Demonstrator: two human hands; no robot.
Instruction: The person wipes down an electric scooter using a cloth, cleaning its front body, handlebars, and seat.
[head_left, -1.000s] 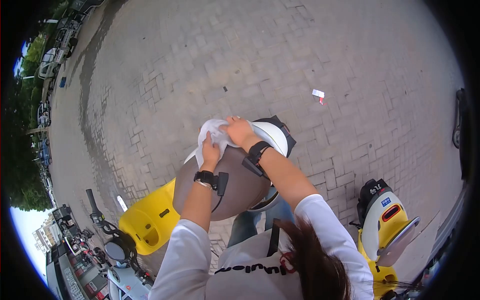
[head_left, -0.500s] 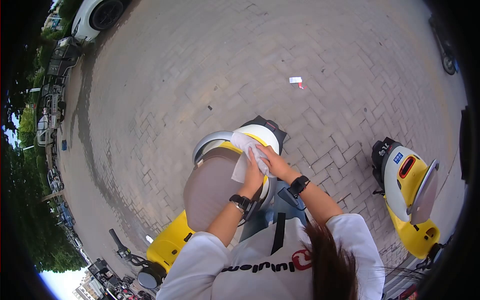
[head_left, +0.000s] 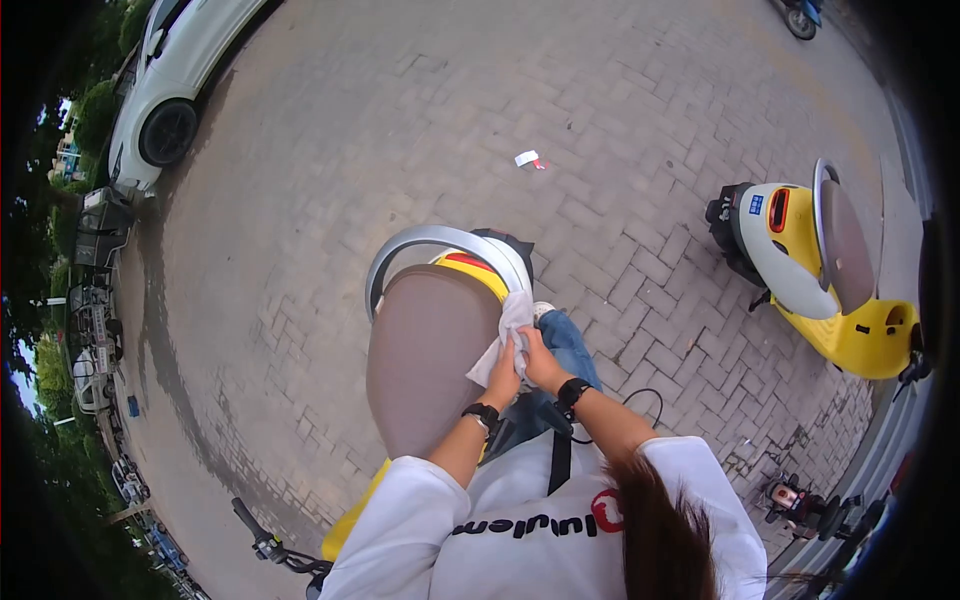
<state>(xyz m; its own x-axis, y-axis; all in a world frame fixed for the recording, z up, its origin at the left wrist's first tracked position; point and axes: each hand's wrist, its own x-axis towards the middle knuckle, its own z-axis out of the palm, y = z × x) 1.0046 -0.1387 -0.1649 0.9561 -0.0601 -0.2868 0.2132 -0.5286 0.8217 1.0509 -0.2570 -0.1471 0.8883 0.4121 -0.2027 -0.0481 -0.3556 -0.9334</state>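
Both my hands are closed on a pale cloth [head_left: 515,312], which hangs in folds beside the scooter seat. My left hand [head_left: 506,372] grips its lower part near the brown seat [head_left: 432,350]. My right hand [head_left: 540,360] holds it from the other side, close against the left. The cloth's upper end lies against the right end of the silver grab rail [head_left: 440,235], which curves around the back of the seat. Yellow and white rear bodywork [head_left: 490,252] shows under the rail. Part of the cloth is hidden by my fingers.
Another yellow scooter [head_left: 790,240] stands to the right. A white car [head_left: 150,110] is parked at the upper left. A scrap of white and red litter [head_left: 527,159] lies on the brick paving [head_left: 400,120]. The handlebar [head_left: 265,545] is at the lower left.
The view has turned, so the second scooter appears higher and more of the white car shows. My hands and the cloth have shifted down off the rail top, exposing more of the rail.
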